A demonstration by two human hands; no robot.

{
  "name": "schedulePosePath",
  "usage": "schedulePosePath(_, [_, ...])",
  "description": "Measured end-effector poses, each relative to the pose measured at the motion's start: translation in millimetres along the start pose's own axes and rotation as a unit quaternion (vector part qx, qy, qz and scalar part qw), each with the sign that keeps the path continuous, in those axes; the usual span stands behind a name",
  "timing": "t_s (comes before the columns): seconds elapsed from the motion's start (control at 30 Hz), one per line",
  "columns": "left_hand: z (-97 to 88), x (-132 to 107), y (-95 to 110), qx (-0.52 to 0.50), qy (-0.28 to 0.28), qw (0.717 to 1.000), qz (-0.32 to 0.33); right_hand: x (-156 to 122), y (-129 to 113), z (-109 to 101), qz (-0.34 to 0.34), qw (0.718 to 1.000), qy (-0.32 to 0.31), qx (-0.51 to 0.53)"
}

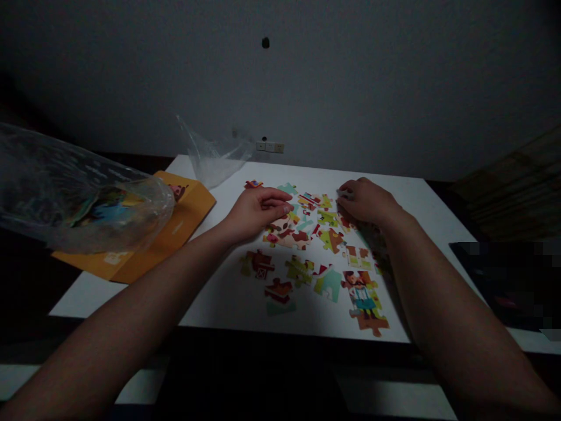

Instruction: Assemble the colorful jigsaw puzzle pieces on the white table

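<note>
Loose jigsaw pieces lie spread over the white table, among them a cow piece (pixel 294 238), a red barn piece (pixel 262 264) and a pale green piece (pixel 328 284). My left hand (pixel 256 213) rests over the left side of the spread, fingers loosely bent and thumb apart from them, with nothing visible in its grasp. At the right of the spread, my right hand (pixel 366 200) has its thumb and fingers closed around a greyish puzzle piece (pixel 346 194), mostly hidden by the fingers. Nearer to me, a joined figure in a blue skirt (pixel 364 297) lies below my right wrist.
On the left, a clear plastic bag (pixel 144 225) with colourful contents lies over an orange cardboard folder (pixel 193 202). Another crumpled clear bag (pixel 217 161) stands at the table's (pixel 390 186) back edge. A wall with sockets (pixel 270 147) rises behind. A dark object (pixel 491 286) lies at the right.
</note>
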State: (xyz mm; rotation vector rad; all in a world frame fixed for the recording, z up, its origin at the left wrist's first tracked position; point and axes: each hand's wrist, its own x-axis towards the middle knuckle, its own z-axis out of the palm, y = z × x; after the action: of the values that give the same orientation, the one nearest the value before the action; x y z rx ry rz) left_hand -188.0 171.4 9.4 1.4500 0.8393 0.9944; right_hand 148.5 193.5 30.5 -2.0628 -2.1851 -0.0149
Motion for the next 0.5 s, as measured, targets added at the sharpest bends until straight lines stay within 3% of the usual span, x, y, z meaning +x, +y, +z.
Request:
schedulePosePath(0.1, [0.2,1,-4,-0.004,0.006,1.0,0.006,-5,-18,-6,-0.051,0.997,0.041,0.04])
schedulePosePath(0.17, [0.5,1,-4,0.003,0.007,1.0,0.011,-12,-38,-10,-0.11,0.979,0.044,0.166])
schedulePosePath(0.27, [1.6,-2,-2,0.008,0.008,1.0,0.021,-26,-71,-9,-0.172,0.905,-0.027,0.389])
schedulePosePath(0.37, [4.1,-3,-1,-0.004,0.009,1.0,0.028,-40,-98,-4,-0.18,0.82,-0.139,0.526])
schedulePosePath(0.43, [5.8,-4,-1,-0.002,0.006,1.0,0.028,-44,-106,-1,-0.174,0.792,-0.183,0.556])
schedulePosePath(0.5, [6.2,-5,0,0.018,0.009,0.999,0.033,-43,-103,0,-0.169,0.789,-0.188,0.56])
